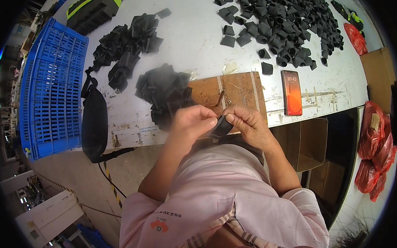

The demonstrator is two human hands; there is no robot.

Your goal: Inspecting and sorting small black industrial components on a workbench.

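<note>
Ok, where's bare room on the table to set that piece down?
Bare table lies between the flat stack and the loose pile, and right of the phone. Crowded: the stack beside the cardboard.

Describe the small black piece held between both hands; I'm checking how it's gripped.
The black piece is small, dark and matte, looking like rubber or soft plastic, roughly a short flattened sleeve. It sits tilted just above the table's near edge. The left hand pinches its left side and the right hand its upper right; fingers hide much of it, so its full shape cannot be told.
</note>
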